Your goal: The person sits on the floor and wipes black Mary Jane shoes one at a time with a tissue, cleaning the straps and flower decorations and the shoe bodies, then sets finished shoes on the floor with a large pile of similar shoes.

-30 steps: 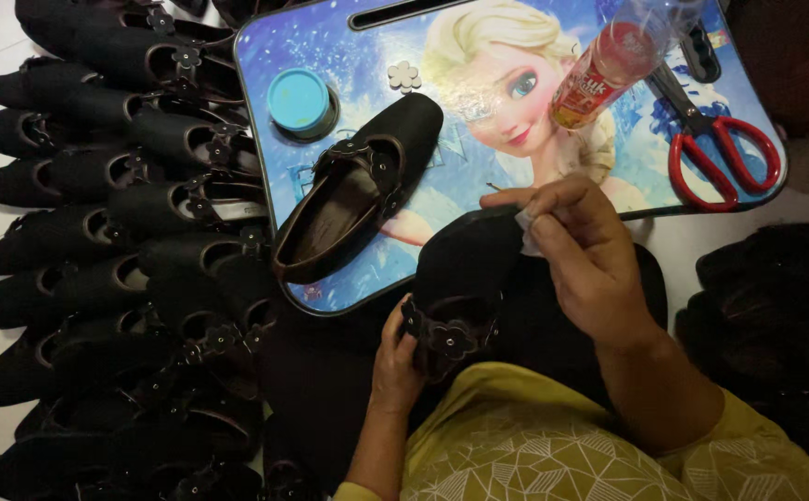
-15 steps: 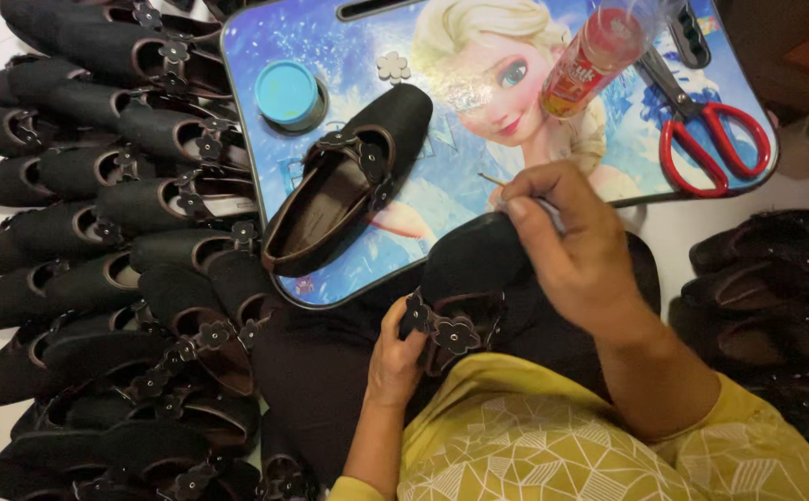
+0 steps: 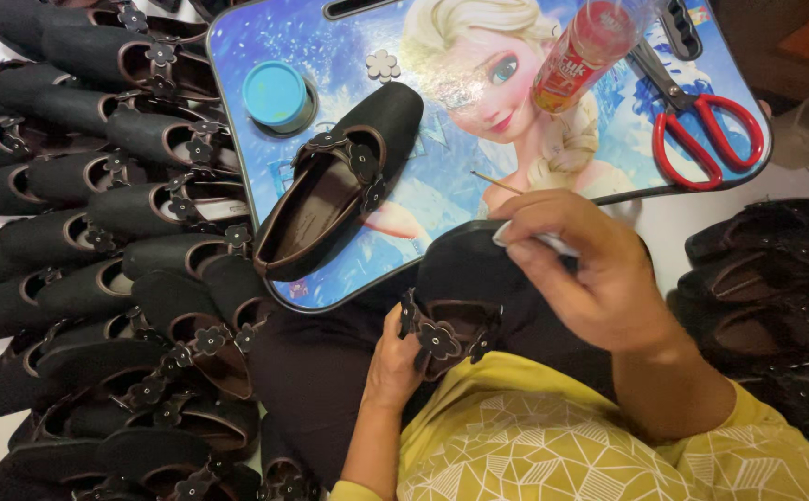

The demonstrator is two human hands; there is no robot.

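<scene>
Left hand (image 3: 395, 357) grip clamped on black shoe (image 3: 465, 288); right hand (image 3: 590, 269) pinches thin stick (image 3: 497, 183) above lap table (image 3: 256, 199).

Stacked shoes (image 3: 98, 278) block the left; bare tray (image 3: 460, 167) centre stays passable.

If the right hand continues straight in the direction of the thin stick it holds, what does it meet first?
The right hand points its thin stick up-left over the lap tray. Probably the black shoe lying on the tray comes first, though height above the tray is unclear.
</scene>
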